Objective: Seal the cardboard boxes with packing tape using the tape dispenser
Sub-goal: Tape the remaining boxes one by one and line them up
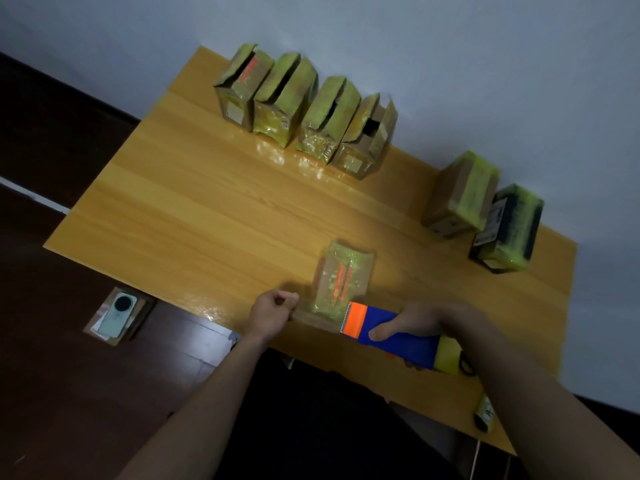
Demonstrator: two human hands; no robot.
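Right hand (415, 323) grips tape dispenser (391, 336) at near desk (207, 202) edge; left hand (273, 315) pinches tape end (304, 315) over near box (343, 280). Four boxes (301, 105) far left gaping, unsealed; two boxes (485, 209) far right look closed. Mostly left to do

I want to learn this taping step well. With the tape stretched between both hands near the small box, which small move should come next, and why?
Probably lower the stretched strip of clear tape onto the small cardboard box with orange markings. The left hand pinches the free end, the right hand grips the blue and orange tape dispenser, and the strip seems to lie at the box's near edge, not yet pressed along it.
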